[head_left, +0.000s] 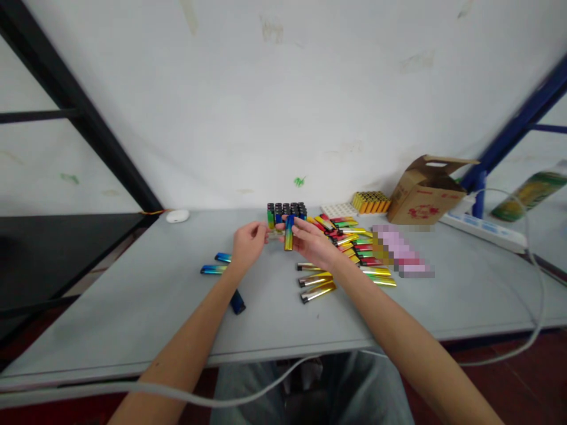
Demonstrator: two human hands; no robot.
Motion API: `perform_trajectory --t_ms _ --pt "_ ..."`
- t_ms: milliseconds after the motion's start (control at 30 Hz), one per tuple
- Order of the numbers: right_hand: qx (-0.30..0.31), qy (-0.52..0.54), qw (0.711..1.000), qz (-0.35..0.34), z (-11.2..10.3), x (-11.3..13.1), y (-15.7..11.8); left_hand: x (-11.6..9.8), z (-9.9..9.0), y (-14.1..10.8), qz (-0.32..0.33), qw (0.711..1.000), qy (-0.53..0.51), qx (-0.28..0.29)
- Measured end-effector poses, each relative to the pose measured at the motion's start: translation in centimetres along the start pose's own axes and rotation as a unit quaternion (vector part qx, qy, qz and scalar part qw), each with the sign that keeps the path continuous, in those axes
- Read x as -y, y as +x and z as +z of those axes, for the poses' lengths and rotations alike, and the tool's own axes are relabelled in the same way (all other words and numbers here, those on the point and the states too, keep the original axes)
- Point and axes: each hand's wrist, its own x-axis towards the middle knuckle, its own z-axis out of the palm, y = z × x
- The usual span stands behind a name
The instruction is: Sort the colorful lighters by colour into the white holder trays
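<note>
My right hand (312, 241) holds a blue-to-yellow lighter (289, 233) upright between thumb and fingers, above the table. Just left of it, my left hand (250, 242) is closed in a pinch; what its fingertips grip is hidden, though a pale edge shows beside them. Behind both hands stands a block of upright lighters with black tops (290, 209), in rows. A blue lighter (214, 270) and another dark blue lighter (238, 302) lie near my left forearm. Right of my right hand spreads a pile of yellow, red and green lighters (352, 242).
A white holed tray (339, 210) and a block of orange-yellow cylinders (372, 202) stand by the wall. An open cardboard box (423, 192), a power strip (485, 230) and a blurred pink item (401, 248) are right. A white cable (230, 403) crosses the front; a white case (178, 216) sits left.
</note>
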Motion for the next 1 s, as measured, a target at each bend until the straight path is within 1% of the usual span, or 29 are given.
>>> perform_trajectory --t_ms 100,167,267,333,400,467,500,567,667,767,867,1000 --pt "-0.004 -0.035 0.999 -0.017 -0.2 -0.2 0.0 0.0 -0.1 0.1 0.000 1.000 0.000 -0.001" --pt "-0.014 -0.073 0.996 -0.039 -0.3 -0.2 0.0 0.0 -0.1 0.1 -0.002 1.000 0.003 -0.003" --pt "-0.050 -0.160 0.979 -0.112 -0.2 -0.2 0.1 -0.1 -0.3 0.2 -0.007 1.000 0.008 -0.012" --pt "-0.076 -0.240 0.952 -0.176 -0.1 -0.2 0.2 -0.3 -0.5 0.3 0.000 0.999 0.027 -0.024" --pt "-0.101 -0.318 0.912 -0.238 0.0 -0.3 0.3 -0.4 -0.7 0.3 0.010 0.998 0.050 -0.034" --pt "-0.122 -0.375 0.874 -0.283 0.1 -0.4 0.6 -0.4 -0.8 0.3 0.013 0.997 0.065 -0.039" --pt "-0.128 -0.395 0.860 -0.296 0.1 -0.4 0.9 -0.4 -0.9 0.3 0.013 0.997 0.070 -0.041" --pt "-0.131 -0.430 0.841 -0.301 0.1 -0.4 1.7 -0.2 -1.1 0.4 0.014 0.995 0.083 -0.052" --pt "-0.128 -0.487 0.815 -0.287 0.2 -0.7 3.2 0.2 -1.3 0.7 0.016 0.991 0.103 -0.084" --pt "-0.142 -0.539 0.777 -0.292 0.4 -1.4 4.8 0.5 -1.5 0.9 0.008 0.988 0.106 -0.108" --pt "-0.152 -0.579 0.742 -0.301 0.6 -2.4 5.8 0.5 -1.6 1.0 0.006 0.988 0.107 -0.113" --pt "-0.164 -0.632 0.699 -0.292 0.5 -3.2 6.3 0.2 -1.6 0.9 0.016 0.988 0.110 -0.110"
